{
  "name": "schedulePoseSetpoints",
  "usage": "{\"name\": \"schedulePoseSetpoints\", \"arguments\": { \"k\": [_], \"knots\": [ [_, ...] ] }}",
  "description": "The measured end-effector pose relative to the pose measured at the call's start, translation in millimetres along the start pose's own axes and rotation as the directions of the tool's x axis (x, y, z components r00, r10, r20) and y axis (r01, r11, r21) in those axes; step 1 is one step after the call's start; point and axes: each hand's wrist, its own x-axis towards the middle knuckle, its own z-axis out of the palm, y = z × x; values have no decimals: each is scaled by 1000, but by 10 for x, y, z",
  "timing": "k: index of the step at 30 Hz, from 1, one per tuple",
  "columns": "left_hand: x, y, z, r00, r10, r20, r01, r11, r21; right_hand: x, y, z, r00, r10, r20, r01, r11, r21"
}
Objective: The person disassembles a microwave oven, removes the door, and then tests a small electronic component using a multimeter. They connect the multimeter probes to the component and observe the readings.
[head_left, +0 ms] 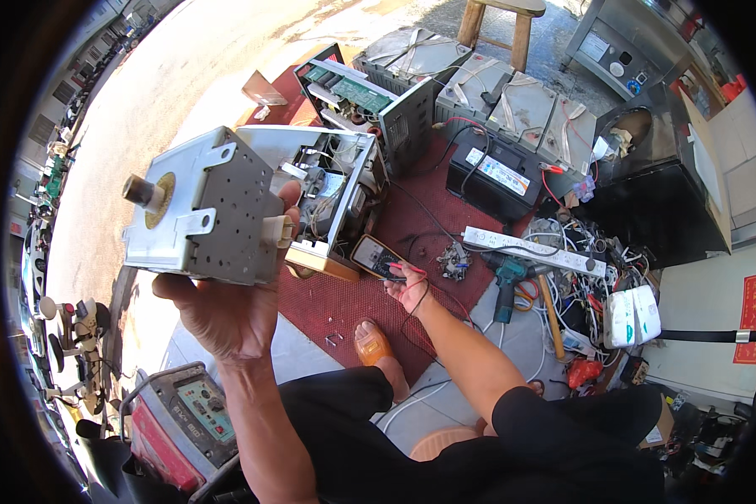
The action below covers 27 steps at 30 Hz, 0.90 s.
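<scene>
My left hand [231,321] is raised at the left, its fingers wrapped round a metal microwave-oven magnetron [231,202]. The magnetron has a perforated grey case, mounting tabs and a round stub at one end. My right hand [408,288] is lower, near the middle, with its fingers closed on thin red and black test probes [395,267]. Just beyond those fingers lies a yellow-edged multimeter [376,254] on the red mat [311,307]. Behind the magnetron stands an opened microwave oven [365,181], partly hidden, with wires and parts showing inside.
Another opened appliance with a green circuit board [349,91] stands behind, beside several grey batteries [512,105] and a black battery [494,178]. At the right are a power strip [529,250], a cordless drill [506,286] and tangled cables. A red-and-grey machine [181,428] stands lower left.
</scene>
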Motion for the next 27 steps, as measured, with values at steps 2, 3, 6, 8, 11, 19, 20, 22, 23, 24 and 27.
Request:
{"name": "schedulePoseSetpoints", "arguments": {
  "k": [2, 3, 6, 8, 11, 19, 20, 22, 23, 24, 27],
  "knots": [
    [8, 40, 23, 994, -53, 96, 69, 982, -177, 40, -5, 8, 997, 13, -76, -14, 1000, -10],
    [13, 50, 33, 996, -36, 83, 50, 984, -171, 61, -5, 0, 1000, -16, -13, 16, 999, -40],
    [1, 68, 48, 997, -15, 75, 30, 978, -205, 97, 33, -81, 994, -58, -92, 50, 995, -90],
    [-3, 72, 38, 998, -13, 69, 31, 966, -256, 115, 72, -129, 996, -76, 37, 76, 997, 6],
    [-17, 89, 18, 998, -26, 57, 41, 961, -272, 72, 57, -134, 993, -115, 4, 115, 993, -13],
    [-32, 117, 83, 995, 34, 95, -23, 993, -115, -1161, -712, -24, 930, -362, 64, 356, 843, -404],
    [-25, 114, 104, 994, 37, 103, -23, 990, -140, -1415, -833, -36, 901, -414, 126, 415, 741, -528],
    [-30, 98, 157, 990, 50, 132, -27, 985, -170, -1923, -1087, -65, 717, -592, 367, 548, 154, -822],
    [-36, 82, 186, 987, 52, 150, -21, 978, -206, -2160, -1208, -77, 646, -600, 473, 480, -163, -862],
    [-38, 58, 218, 987, 70, 146, -27, 961, -277, -2366, -1326, -78, 531, -602, 596, 542, -299, -786],
    [-52, 16, 307, 987, 91, 131, -41, 939, -342, -2852, -1625, -79, 370, -583, 723, 523, -513, -681]
  ]
}}
